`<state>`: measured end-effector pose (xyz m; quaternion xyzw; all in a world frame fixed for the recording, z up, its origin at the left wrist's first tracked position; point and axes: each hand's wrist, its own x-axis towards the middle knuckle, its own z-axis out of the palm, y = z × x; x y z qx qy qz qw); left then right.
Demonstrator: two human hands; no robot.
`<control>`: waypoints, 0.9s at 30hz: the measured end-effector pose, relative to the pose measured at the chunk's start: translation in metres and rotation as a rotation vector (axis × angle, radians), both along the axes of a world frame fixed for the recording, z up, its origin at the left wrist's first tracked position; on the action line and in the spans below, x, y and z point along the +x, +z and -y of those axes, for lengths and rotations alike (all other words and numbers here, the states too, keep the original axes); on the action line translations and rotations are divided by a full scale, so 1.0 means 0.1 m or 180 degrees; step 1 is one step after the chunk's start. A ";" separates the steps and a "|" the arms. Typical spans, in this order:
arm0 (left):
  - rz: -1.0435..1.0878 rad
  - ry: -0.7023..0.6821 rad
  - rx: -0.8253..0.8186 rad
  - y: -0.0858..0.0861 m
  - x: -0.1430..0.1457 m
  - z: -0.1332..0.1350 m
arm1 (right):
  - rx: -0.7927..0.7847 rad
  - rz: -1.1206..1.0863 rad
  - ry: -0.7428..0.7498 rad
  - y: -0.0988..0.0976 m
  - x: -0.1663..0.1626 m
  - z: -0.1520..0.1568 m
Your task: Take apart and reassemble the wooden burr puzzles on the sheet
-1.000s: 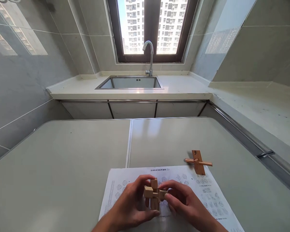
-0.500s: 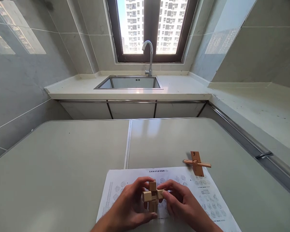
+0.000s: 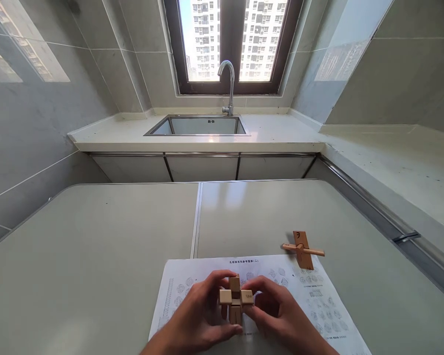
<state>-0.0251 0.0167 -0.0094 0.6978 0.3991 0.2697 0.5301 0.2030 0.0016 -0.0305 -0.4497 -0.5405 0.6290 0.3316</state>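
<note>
A wooden interlocking puzzle (image 3: 235, 301) made of several pale blocks is held above the printed sheet. My left hand (image 3: 203, 310) grips it, index finger at the top block and thumb under the lower one. My right hand (image 3: 272, 305) is closed at its right side, fingertips against the right-hand block, which bears small dark marks. Beneath both hands lies the white instruction sheet (image 3: 177, 281) with small line drawings and Chinese text. Beyond it on the right, a second wooden piece (image 3: 304, 254), a flat marked plate crossed by a rod, rests at the sheet's upper edge.
The pale folding table (image 3: 107, 246) has a seam (image 3: 196, 222) running away from me. Behind it are a white counter (image 3: 274, 128) with a steel sink (image 3: 203, 127), a tap (image 3: 230, 88) and a window (image 3: 231, 44). A ledge with a metal rail (image 3: 370, 202) runs along the right.
The puzzle has turned slightly, so its left and right blocks now sit level and face me. My right thumb has slipped lower, off the front of the right block.
</note>
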 end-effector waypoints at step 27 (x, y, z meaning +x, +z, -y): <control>-0.0045 -0.0288 0.0078 0.04 0.00 0.03 | -0.0082 -0.0462 0.0017 0.02 0.01 0.00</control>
